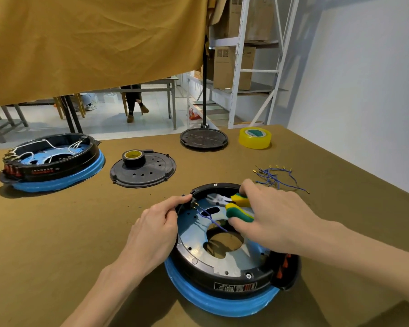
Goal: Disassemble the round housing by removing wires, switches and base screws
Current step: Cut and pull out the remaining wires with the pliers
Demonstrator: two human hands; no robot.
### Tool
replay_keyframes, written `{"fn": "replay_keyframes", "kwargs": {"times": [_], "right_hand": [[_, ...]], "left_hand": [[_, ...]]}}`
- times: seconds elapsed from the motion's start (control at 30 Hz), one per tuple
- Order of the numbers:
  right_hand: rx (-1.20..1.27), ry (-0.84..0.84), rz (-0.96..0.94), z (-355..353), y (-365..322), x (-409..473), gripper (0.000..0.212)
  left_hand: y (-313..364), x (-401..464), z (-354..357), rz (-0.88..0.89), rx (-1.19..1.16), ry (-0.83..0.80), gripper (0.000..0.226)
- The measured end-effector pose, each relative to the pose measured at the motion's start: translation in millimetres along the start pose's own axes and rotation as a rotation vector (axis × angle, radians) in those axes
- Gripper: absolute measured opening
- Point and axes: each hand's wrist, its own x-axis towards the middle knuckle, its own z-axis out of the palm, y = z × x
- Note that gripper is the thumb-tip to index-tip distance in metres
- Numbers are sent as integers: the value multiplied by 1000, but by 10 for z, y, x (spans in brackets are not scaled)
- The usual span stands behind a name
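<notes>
L hand (155, 228) pinches housing (222, 251) rim at lower centre, steadying it | R hand (267, 208) grips pliers (232, 204), jaws aimed at blue wire (210, 218) | 1 wire left, prob. next pull

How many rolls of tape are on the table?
2. A black roll with a yellow core sits on the loose black cover, middle left. A clear yellow roll sits at the far right of the table. None seem hidden.

An olive-brown desk (57, 232) carries two round housings with blue rims, one near (222, 274) and one far left (50, 161). Between and behind them lie a black cover plate (149, 173) bearing a roll of black tape (134, 158), a second black disc (203, 139), a yellow tape roll (255, 137) and loose blue wires (276, 178).
</notes>
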Motion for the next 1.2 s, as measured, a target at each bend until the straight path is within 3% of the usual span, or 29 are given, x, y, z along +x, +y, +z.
{"fn": "replay_keyframes", "kwargs": {"times": [0.17, 0.3, 0.53, 0.67, 0.83, 0.87, 0.97, 1.2], "right_hand": [[449, -28, 241, 54, 305, 418, 53], [418, 5, 383, 342, 587, 995, 55], [434, -201, 417, 747, 621, 1565, 51], [402, -203, 373, 733, 600, 1610, 59], [598, 335, 100, 422, 265, 1178, 10], [623, 341, 12, 360, 153, 1037, 11], [587, 135, -156, 289, -135, 660, 22], [298, 62, -185, 360, -346, 552, 21]], "left_hand": [[16, -34, 105, -8, -400, 41, 47], [38, -40, 151, -21, -521, 84, 46], [11, -55, 141, -5, -530, 78, 41], [-19, -38, 126, 8, -496, 76, 38], [-44, -34, 96, -32, -496, 57, 33], [-40, -37, 84, -41, -499, 43, 32], [-15, -40, 62, -45, -486, 14, 36], [15, -34, 74, -56, -470, 10, 39]]}}
